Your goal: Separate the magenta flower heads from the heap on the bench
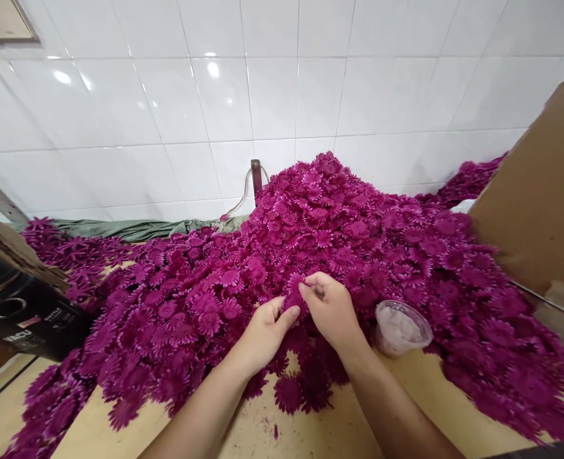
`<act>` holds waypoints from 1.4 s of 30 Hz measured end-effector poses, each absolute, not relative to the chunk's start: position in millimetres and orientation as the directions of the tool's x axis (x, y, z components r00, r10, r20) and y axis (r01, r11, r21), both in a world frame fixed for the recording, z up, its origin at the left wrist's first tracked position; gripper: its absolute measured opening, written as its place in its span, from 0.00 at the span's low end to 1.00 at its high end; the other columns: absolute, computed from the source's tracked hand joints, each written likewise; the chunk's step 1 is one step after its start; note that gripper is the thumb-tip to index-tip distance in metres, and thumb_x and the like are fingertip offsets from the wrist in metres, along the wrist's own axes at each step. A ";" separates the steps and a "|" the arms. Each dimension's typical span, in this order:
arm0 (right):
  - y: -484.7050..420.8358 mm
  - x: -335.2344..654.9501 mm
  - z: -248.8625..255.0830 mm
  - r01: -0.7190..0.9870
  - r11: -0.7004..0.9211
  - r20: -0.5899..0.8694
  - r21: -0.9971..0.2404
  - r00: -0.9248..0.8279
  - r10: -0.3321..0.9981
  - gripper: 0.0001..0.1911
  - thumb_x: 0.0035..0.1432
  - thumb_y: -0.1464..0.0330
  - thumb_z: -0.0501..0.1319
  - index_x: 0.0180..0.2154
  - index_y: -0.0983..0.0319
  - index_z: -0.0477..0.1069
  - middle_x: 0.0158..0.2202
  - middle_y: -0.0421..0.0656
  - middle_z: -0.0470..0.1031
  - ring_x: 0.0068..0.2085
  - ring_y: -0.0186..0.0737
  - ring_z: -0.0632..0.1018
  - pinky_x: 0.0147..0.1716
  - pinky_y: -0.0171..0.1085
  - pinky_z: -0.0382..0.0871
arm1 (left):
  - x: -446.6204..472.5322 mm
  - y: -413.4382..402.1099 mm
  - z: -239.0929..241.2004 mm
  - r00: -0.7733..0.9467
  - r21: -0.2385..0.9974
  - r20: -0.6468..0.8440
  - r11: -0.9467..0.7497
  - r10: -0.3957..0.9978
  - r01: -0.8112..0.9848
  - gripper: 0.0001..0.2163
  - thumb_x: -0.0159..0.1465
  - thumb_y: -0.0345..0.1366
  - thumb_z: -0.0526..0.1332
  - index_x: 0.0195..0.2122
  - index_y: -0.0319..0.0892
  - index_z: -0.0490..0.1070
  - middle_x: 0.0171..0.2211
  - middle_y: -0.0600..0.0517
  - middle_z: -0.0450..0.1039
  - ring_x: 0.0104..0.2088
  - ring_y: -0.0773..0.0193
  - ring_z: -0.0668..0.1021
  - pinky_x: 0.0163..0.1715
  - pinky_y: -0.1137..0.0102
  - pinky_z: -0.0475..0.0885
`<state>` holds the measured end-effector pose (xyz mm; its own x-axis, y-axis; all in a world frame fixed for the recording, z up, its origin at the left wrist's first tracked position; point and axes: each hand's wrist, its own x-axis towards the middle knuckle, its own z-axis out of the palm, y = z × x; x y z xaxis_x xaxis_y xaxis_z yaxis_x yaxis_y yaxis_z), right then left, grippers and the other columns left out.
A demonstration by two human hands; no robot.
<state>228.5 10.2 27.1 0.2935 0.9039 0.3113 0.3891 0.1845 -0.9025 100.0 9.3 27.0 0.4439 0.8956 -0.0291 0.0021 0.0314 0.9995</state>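
Note:
A big heap of magenta fabric flower heads covers the wooden table up to the tiled wall. My left hand and my right hand meet at the heap's near edge. Both pinch one magenta flower piece between thumb and fingers, the right from above, the left from below. A few loose flower heads lie on the bare wood just under my wrists.
A small clear plastic cup with pale pieces inside stands right of my right hand. A cardboard sheet leans at the right. A dark box sits at the left, with green cloth along the wall.

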 end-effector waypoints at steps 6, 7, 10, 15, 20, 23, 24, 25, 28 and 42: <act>34.9 260.0 26.2 0.280 0.126 0.259 -0.952 0.515 0.817 0.08 0.49 0.69 0.52 0.34 0.63 0.62 0.30 0.45 0.72 0.29 0.38 0.75 0.31 0.39 0.69 | 95.6 8.2 28.2 0.424 0.997 -0.043 0.068 0.905 -0.044 0.16 0.46 0.49 0.63 0.22 0.39 0.66 0.21 0.56 0.66 0.24 0.68 0.67 0.28 0.72 0.63; 34.1 260.1 25.6 0.310 0.131 0.275 -0.942 0.484 0.830 0.11 0.48 0.70 0.53 0.36 0.64 0.63 0.36 0.49 0.72 0.33 0.39 0.76 0.35 0.41 0.69 | 95.5 10.4 27.2 0.382 0.994 -0.060 0.092 0.922 -0.066 0.17 0.45 0.49 0.63 0.21 0.39 0.65 0.19 0.57 0.65 0.23 0.69 0.66 0.27 0.73 0.62; 20.7 248.3 27.2 0.328 0.174 0.283 -0.929 0.322 0.904 0.20 0.48 0.68 0.56 0.45 0.64 0.63 0.48 0.52 0.67 0.44 0.40 0.73 0.42 0.41 0.67 | 97.6 17.2 24.9 0.281 0.983 -0.117 0.150 0.953 -0.101 0.18 0.43 0.51 0.64 0.18 0.40 0.63 0.16 0.59 0.62 0.20 0.71 0.62 0.26 0.73 0.60; -3.9 220.8 33.6 0.290 0.193 0.187 -0.937 -0.048 0.981 0.08 0.49 0.68 0.56 0.32 0.64 0.70 0.29 0.43 0.75 0.32 0.36 0.75 0.34 0.35 0.69 | 100.6 19.2 24.6 0.344 0.986 -0.146 0.166 0.927 -0.030 0.22 0.45 0.57 0.58 0.17 0.40 0.65 0.15 0.57 0.62 0.22 0.68 0.65 0.29 0.71 0.62; 7.6 222.3 25.5 0.334 0.165 0.230 -0.928 0.165 0.959 0.05 0.46 0.70 0.55 0.24 0.63 0.68 0.21 0.40 0.72 0.24 0.35 0.72 0.27 0.34 0.66 | 98.7 14.1 23.7 0.380 0.998 -0.052 0.042 0.923 0.036 0.20 0.49 0.55 0.57 0.21 0.39 0.66 0.20 0.56 0.64 0.24 0.68 0.66 0.30 0.71 0.63; 23.7 236.1 22.0 0.298 0.147 0.249 -0.943 0.340 0.907 0.07 0.49 0.68 0.53 0.27 0.63 0.67 0.21 0.40 0.70 0.23 0.35 0.72 0.27 0.36 0.67 | 97.2 10.1 25.5 0.432 0.997 -0.007 -0.029 0.902 0.077 0.17 0.50 0.51 0.58 0.24 0.39 0.67 0.22 0.55 0.66 0.26 0.67 0.67 0.30 0.71 0.63; 28.7 241.4 21.5 0.282 0.140 0.247 -0.949 0.390 0.887 0.08 0.50 0.67 0.52 0.29 0.63 0.67 0.22 0.40 0.71 0.23 0.36 0.73 0.27 0.36 0.68 | 96.6 9.2 26.2 0.452 0.996 -0.009 -0.034 0.892 0.087 0.17 0.51 0.50 0.58 0.25 0.39 0.67 0.23 0.55 0.66 0.26 0.67 0.67 0.31 0.71 0.63; 32.8 246.2 21.1 0.271 0.134 0.244 -0.953 0.427 0.871 0.09 0.50 0.68 0.51 0.32 0.64 0.67 0.24 0.42 0.71 0.24 0.36 0.74 0.27 0.37 0.69 | 96.1 8.7 26.8 0.463 0.995 -0.019 -0.027 0.886 0.091 0.16 0.51 0.50 0.58 0.25 0.39 0.67 0.23 0.55 0.67 0.26 0.67 0.67 0.31 0.71 0.63; 36.7 253.6 21.0 0.323 0.152 0.290 -0.934 0.439 0.850 0.17 0.47 0.71 0.53 0.42 0.66 0.65 0.40 0.51 0.71 0.34 0.39 0.76 0.36 0.41 0.70 | 95.9 9.9 27.8 0.447 0.998 -0.071 0.062 0.892 0.034 0.16 0.49 0.48 0.61 0.24 0.39 0.67 0.22 0.55 0.66 0.25 0.68 0.67 0.28 0.72 0.63; -2.9 217.5 30.8 0.253 0.195 0.187 -0.947 -0.057 0.981 0.08 0.45 0.73 0.58 0.32 0.63 0.68 0.27 0.39 0.73 0.29 0.34 0.73 0.32 0.34 0.67 | 100.3 26.0 21.9 0.316 0.997 -0.075 0.066 0.946 0.042 0.24 0.43 0.60 0.57 0.14 0.41 0.56 0.13 0.61 0.51 0.16 0.74 0.53 0.18 0.75 0.52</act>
<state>217.5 -2.9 30.8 -0.0575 0.9807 0.1869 0.2532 0.1954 -0.9475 100.3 26.0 21.9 0.3160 0.9457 -0.0755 0.0416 0.0656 0.9970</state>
